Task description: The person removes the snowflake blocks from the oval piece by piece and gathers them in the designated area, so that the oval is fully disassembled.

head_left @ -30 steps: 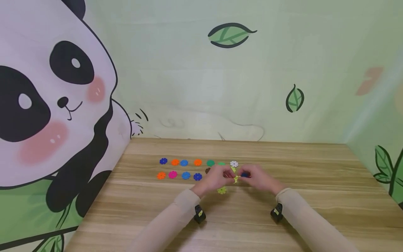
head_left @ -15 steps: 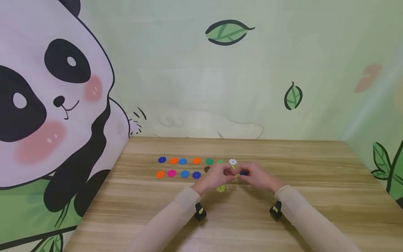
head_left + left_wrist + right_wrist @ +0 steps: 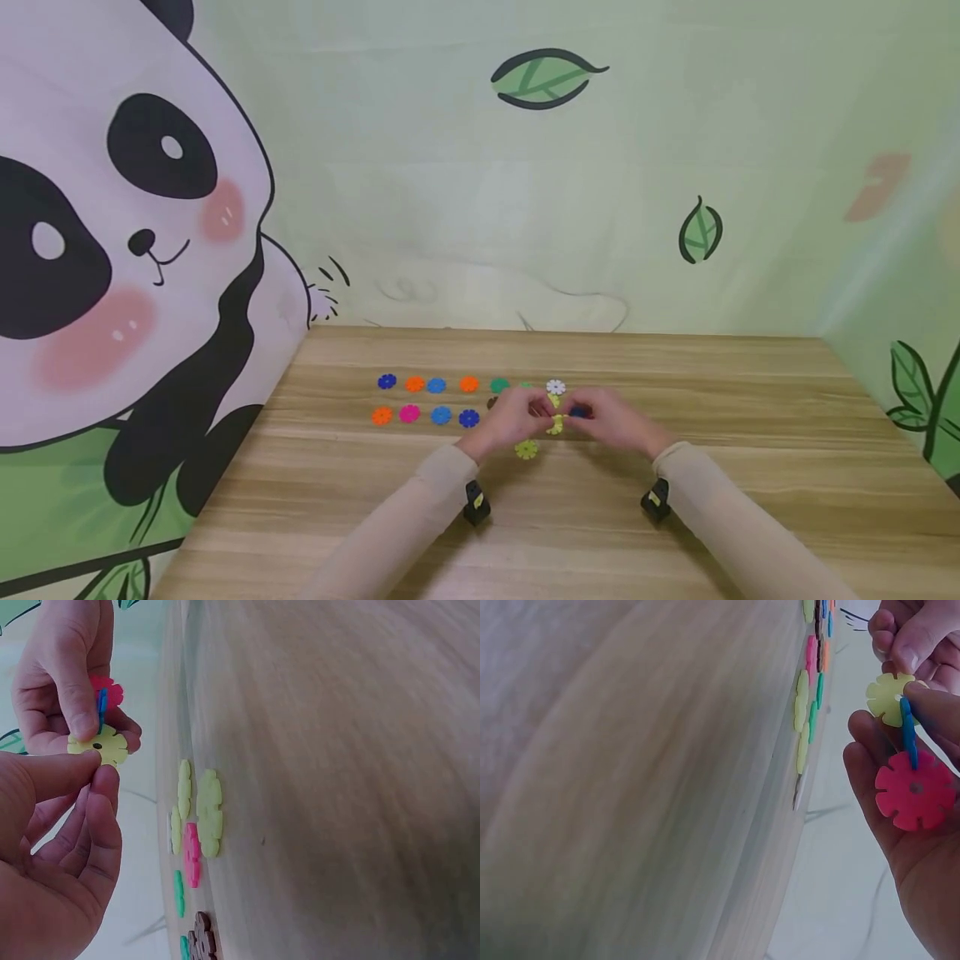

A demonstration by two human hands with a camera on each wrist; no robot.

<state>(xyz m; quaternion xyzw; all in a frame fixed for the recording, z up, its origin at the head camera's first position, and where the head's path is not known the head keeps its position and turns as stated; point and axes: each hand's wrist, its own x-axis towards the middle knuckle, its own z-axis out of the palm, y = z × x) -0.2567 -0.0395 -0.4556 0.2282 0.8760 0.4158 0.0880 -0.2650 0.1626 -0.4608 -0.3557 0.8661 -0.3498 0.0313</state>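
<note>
In the head view my left hand and right hand meet just above the table. The left thumb and forefinger pinch a pale yellow flower-shaped slotted disc. A blue disc, seen edge-on, joins that yellow disc to a pink flower-shaped disc. My right hand holds this linked group, its thumb over the yellow and blue discs, with the pink one by the palm. How deep the slots engage is hidden by the fingers.
Two rows of flower discs lie to the left, including a magenta disc and an orange disc. A yellow-green disc lies in front of my left hand, a white disc behind. The wooden table meets a printed wall cloth.
Both hands stay together in nearly the same place. The yellow disc between them has turned a little, showing more of its face than half a second ago. The head view has shifted slightly.
</note>
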